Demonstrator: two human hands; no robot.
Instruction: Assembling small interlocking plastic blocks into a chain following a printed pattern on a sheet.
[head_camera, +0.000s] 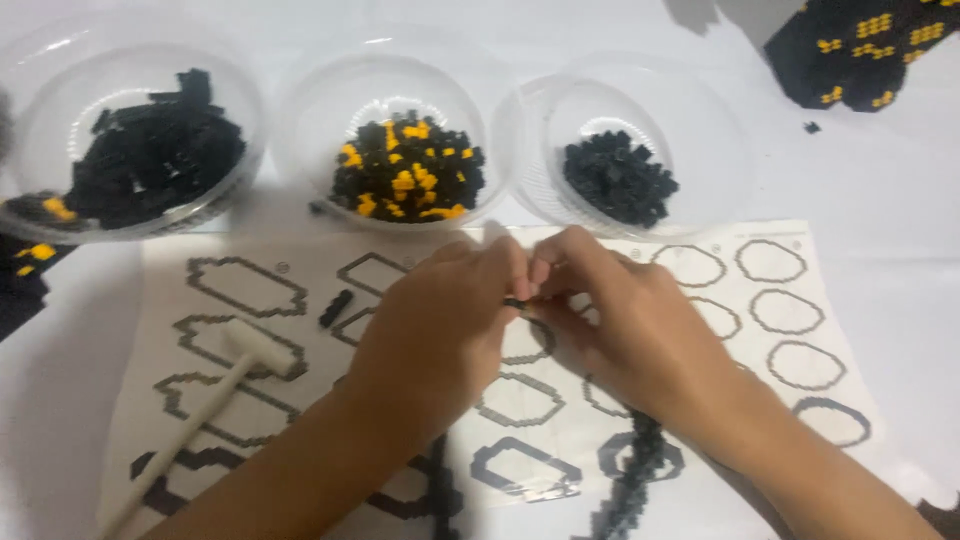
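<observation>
My left hand (435, 330) and my right hand (625, 325) meet over a printed instruction sheet (760, 330), fingertips pinched together on a tiny black building block piece (514, 301). Which hand bears the piece more I cannot tell; both touch it. A chain of joined black blocks (630, 480) lies under my right wrist, partly hidden. A short black block strip (336, 307) rests on the sheet left of my left hand.
Three clear bowls stand at the back: black blocks (150, 155), black and yellow blocks (408, 168), small black blocks (618, 178). A small white mallet (215, 385) lies on the sheet at left. A built black and yellow panel (865, 45) sits top right.
</observation>
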